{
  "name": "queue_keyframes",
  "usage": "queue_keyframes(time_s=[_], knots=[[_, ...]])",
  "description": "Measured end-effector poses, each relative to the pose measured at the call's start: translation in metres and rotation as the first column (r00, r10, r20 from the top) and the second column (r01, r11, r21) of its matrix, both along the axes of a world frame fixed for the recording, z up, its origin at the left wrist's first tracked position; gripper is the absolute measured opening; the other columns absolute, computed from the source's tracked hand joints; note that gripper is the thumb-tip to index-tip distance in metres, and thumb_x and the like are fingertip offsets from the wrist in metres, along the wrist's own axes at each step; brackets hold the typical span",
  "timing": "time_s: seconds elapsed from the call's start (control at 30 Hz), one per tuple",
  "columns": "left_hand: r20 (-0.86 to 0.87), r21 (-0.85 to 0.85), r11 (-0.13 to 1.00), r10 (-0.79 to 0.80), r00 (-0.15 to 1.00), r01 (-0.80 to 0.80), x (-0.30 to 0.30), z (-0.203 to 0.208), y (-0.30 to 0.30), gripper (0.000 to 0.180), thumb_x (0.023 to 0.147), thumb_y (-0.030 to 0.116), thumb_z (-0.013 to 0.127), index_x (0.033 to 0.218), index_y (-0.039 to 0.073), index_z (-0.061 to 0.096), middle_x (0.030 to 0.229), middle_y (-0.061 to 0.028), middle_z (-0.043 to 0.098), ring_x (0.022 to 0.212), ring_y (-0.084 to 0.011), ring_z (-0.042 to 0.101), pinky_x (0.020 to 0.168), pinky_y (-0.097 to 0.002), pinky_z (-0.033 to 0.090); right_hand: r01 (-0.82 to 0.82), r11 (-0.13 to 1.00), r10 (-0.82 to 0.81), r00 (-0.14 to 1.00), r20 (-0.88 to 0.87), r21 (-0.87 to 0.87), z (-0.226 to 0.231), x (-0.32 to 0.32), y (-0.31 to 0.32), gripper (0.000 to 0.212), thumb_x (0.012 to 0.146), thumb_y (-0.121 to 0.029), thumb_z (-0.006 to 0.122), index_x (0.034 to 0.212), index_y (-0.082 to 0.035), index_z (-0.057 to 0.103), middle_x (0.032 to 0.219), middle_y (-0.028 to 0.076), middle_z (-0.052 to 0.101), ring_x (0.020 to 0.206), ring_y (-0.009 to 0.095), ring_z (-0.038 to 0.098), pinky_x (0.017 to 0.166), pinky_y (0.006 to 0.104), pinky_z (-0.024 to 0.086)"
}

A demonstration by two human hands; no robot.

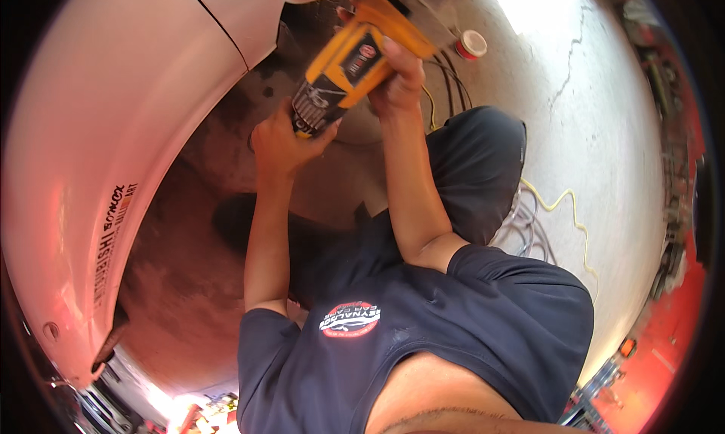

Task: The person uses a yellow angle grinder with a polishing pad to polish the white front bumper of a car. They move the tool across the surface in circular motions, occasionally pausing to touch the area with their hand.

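Observation:
A yellow-and-black power tool (353, 60) is held at a slant in front of me, close to the low edge of a pale car body. My left hand (287, 141) is closed around its narrower, ribbed black lower end. Higher up, my right hand (396, 79) grips the wide yellow body, thumb across the face and other fingers partly hidden behind it. The tool's far end is blurred near the top edge, so its working part cannot be made out.
The car's side panel (113, 109) curves along my left. Beyond my bent knee (483, 162) sits a small round tub with a red band (471, 44). A yellow cord (578, 215) and grey hoses (529, 226) lie on the concrete floor (596, 132). Clutter lines the right side.

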State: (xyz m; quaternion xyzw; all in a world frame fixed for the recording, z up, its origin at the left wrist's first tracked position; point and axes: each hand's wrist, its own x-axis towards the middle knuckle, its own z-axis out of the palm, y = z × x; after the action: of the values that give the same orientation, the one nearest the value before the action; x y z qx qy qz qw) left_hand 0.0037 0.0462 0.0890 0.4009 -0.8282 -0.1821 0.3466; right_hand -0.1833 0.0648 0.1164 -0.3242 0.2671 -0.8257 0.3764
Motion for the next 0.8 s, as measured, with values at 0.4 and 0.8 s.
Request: queue_keyframes(time_s=[0.4, 0.8], knots=[[-0.072, -0.148, 0.986, -0.086, 0.994, 0.074, 0.007, -0.004, -0.023, 0.052, 0.069, 0.049, 0.09, 0.088, 0.004, 0.071, 0.071, -0.0107, 0.071, 0.063, -0.0317, 0.071, 0.057, -0.0395, 0.055, 0.028, 0.989, -0.028, 1.0, 0.004, -0.146, 0.036, 0.007, -0.006, 0.063, 0.078, -0.025, 0.077, 0.131, 0.006, 0.059, 0.117, 0.019, 0.071, 0.106, 0.028, 0.07, 0.089, 0.0419, 0.06], [0.01, -0.236, 0.971, -0.044, 0.999, 0.045, 0.036, -0.024, -0.016, 0.058, 0.066, 0.056, 0.089, 0.091, 0.006, 0.073, 0.072, -0.0105, 0.071, 0.064, -0.0324, 0.071, 0.057, -0.0411, 0.056, 0.419, 0.889, -0.451, 0.868, 0.206, 0.184, 0.007, 0.058, 0.012, 0.044, 0.084, -0.017, 0.083, 0.12, -0.003, 0.061, 0.103, 0.004, 0.069, 0.083, 0.012, 0.063, 0.076, 0.0304, 0.053]])
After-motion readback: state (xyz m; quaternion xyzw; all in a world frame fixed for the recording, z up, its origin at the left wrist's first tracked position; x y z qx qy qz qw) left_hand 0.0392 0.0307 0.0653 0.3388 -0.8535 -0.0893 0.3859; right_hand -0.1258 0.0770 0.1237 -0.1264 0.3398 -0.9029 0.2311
